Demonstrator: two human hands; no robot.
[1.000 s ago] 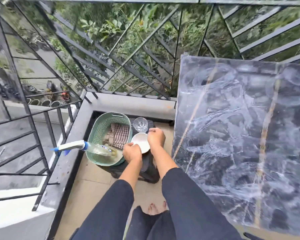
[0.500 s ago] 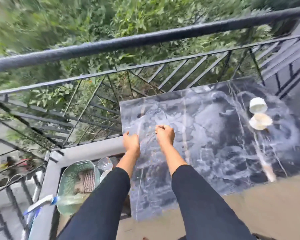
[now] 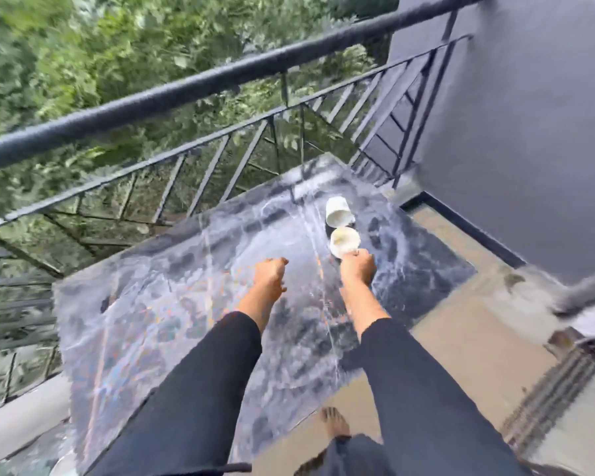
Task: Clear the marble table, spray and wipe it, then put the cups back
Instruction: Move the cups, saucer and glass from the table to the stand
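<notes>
A marble table (image 3: 186, 321) is seen as a glossy dark grey slab, veined in white and crossed by thin pale-brown streaks. Two white cups are placed on its far right part, one just beyond the other. The near cup (image 3: 345, 241) is stood upright, its mouth turned up and a yellowish tint shown inside. The far cup (image 3: 337, 213) appears tipped, though this is blurred. The near cup's closest edge is met by the fingers (image 3: 352, 257) of the right hand (image 3: 358, 273); a grip cannot be confirmed.
</notes>
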